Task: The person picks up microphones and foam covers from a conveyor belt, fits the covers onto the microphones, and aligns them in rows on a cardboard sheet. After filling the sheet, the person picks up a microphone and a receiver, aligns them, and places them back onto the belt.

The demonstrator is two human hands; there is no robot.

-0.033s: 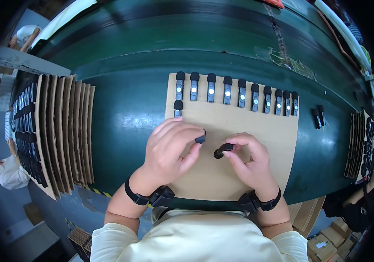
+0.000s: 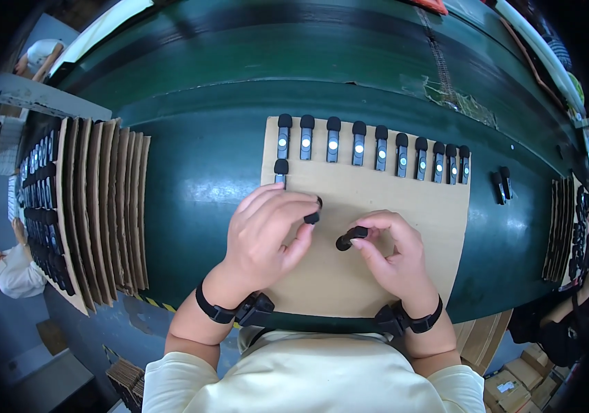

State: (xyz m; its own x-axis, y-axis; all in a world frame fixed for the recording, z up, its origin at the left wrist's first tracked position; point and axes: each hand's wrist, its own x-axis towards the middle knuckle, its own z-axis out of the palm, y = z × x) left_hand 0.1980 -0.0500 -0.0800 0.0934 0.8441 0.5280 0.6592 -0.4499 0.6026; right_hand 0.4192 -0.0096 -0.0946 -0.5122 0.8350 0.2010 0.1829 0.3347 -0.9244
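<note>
On a brown cardboard sheet (image 2: pixel 370 193), small black clip-on microphones (image 2: pixel 359 143) with foam tops lie side by side along the far edge. One more microphone (image 2: pixel 280 172) lies below the row's left end, its lower part behind my left hand (image 2: pixel 267 230). That hand pinches a small black piece (image 2: pixel 312 216) between thumb and fingers; its exact kind is partly hidden. My right hand (image 2: pixel 394 248) grips a black microphone (image 2: pixel 354 237), its rounded foam end pointing left and toward me. The two held pieces are apart, just above the sheet.
Upright cardboard sheets (image 2: pixel 105 213) holding microphones stand at the left, with another stack (image 2: pixel 559 230) at the right. Two loose microphones (image 2: pixel 502 186) lie on the green table (image 2: pixel 191 165) right of the sheet. People are at both sides; cardboard boxes (image 2: pixel 514 385) sit lower right.
My left hand has shifted very slightly left with the small black piece. My right hand and its microphone stay practically in place.
</note>
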